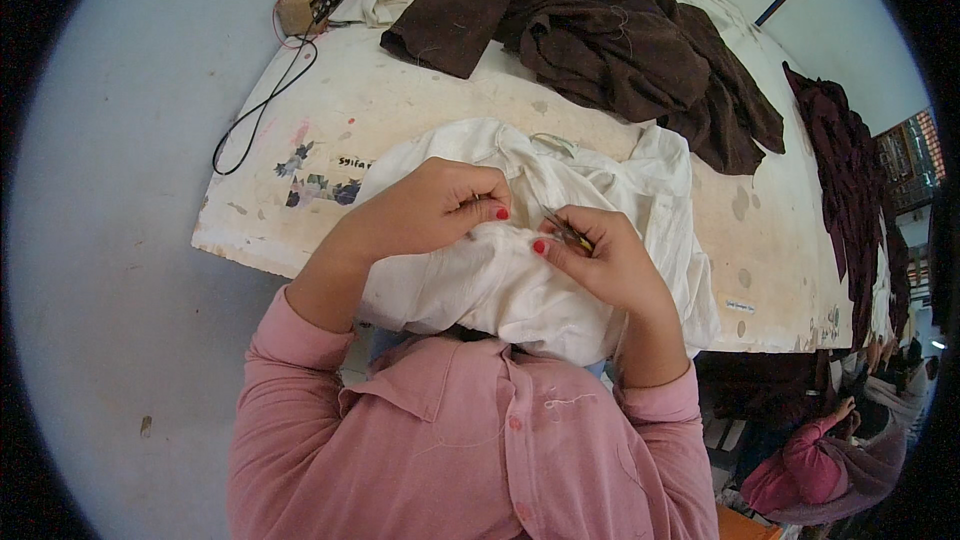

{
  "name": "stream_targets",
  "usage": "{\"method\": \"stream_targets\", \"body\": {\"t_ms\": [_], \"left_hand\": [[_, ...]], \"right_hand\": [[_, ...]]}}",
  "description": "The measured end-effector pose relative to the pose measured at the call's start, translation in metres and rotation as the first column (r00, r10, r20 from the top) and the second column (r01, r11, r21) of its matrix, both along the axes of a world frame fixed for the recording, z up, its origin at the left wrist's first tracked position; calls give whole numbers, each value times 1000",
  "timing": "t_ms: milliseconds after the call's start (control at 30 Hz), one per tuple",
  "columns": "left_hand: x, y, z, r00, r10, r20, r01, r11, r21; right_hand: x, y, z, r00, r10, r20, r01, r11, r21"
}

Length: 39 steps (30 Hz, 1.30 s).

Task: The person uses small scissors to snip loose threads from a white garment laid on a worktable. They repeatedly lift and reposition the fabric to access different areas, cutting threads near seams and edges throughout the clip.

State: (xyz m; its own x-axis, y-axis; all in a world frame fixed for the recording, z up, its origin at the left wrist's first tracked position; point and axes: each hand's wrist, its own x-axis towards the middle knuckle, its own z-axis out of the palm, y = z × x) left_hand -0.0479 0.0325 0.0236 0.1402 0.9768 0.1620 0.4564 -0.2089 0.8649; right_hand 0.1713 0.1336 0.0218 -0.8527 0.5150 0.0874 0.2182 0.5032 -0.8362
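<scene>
A white garment (pixel 480 285) lies bunched over the near edge of the table, draping down in front of me. My left hand (pixel 435 205) is closed, its thumb and fingertips pinching the cloth near the middle. Just to the right, my right hand (pixel 610 252) is closed around small thread snips (pixel 568 232) with a dark metal blade and a bit of yellow. The snips point up and left, and the right thumb rests against the cloth. Whatever small detail lies between the fingertips is too fine to make out.
A dark brown garment (pixel 600 35) lies across the far side of the pale, stained table (pixel 250 210). At the far left, a brown box-like device (pixel 310 2) trails a black cable (pixel 255 115). Dark maroon cloth (pixel 845 170) hangs at right; another person (pixel 810 465) sits at lower right.
</scene>
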Motion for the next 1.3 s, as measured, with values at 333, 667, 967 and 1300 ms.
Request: {"method": "stream_targets", "body": {"t_ms": [333,667,967,1300], "left_hand": [[8,-4,6,994,106,-25,-105,993,45],[7,-3,1,976,168,-137,-147,978,151],[-9,-1,-13,996,-7,93,19,992,-122],[-3,-2,2,949,122,292,-43,964,-264]], "right_hand": [[-11,-4,37,969,152,192,-206,931,301],[-20,3,27,972,194,135,-217,958,189],[-10,12,-3,973,70,219,-76,997,17],[-16,-25,-7,946,-14,-323,123,939,320]]}}
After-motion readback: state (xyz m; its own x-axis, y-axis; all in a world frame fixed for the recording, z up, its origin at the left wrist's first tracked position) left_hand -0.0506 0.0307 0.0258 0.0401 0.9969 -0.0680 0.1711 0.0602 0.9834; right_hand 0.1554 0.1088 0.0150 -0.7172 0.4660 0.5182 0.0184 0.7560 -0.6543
